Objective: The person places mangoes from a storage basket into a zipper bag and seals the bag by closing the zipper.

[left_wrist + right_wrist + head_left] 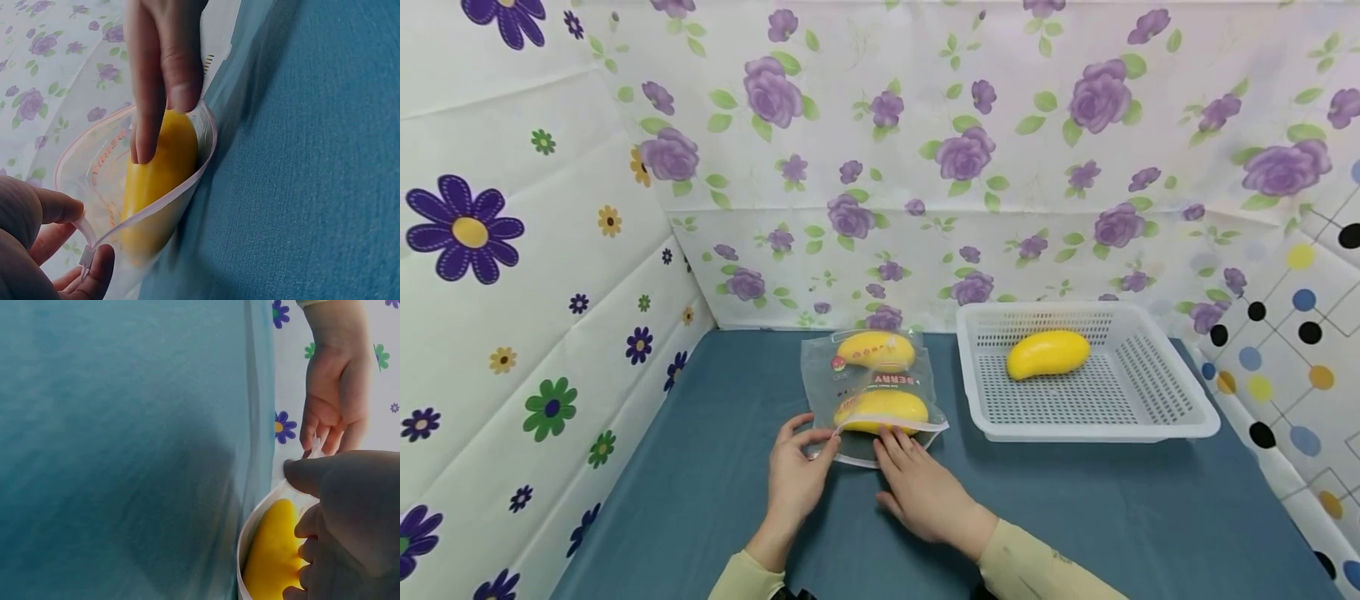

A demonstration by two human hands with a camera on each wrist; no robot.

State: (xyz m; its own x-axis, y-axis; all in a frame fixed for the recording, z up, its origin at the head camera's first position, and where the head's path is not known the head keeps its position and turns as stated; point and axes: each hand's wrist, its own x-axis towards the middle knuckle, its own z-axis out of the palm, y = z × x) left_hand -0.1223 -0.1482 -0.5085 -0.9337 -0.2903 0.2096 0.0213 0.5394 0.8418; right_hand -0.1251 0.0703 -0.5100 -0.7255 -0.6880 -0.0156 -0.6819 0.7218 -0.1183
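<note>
A clear zip bag (pixel 817 375) with red print lies flat in the middle of the table, its mouth toward me. Inside it are a far yellow mango (pixel 876 348) and a near yellow mango (pixel 880 407), the latter right at the mouth. My left hand (pixel 793 471) pinches the left corner of the mouth, by the white slider (pixel 86 257). Fairly straight, the fingers of my right hand (pixel 921 492) reach into the gaping mouth and rest on the near mango. Seen from the right wrist, that mango (pixel 273 550) is partly covered by the fingers.
Right of the bag stands a white perforated plastic basket (pixel 1090 432) holding one more yellow mango (pixel 1048 353). Flower-print sheeting (pixel 910 183) rises behind the blue-covered table (pixel 700 500), with patterned sheets at both sides.
</note>
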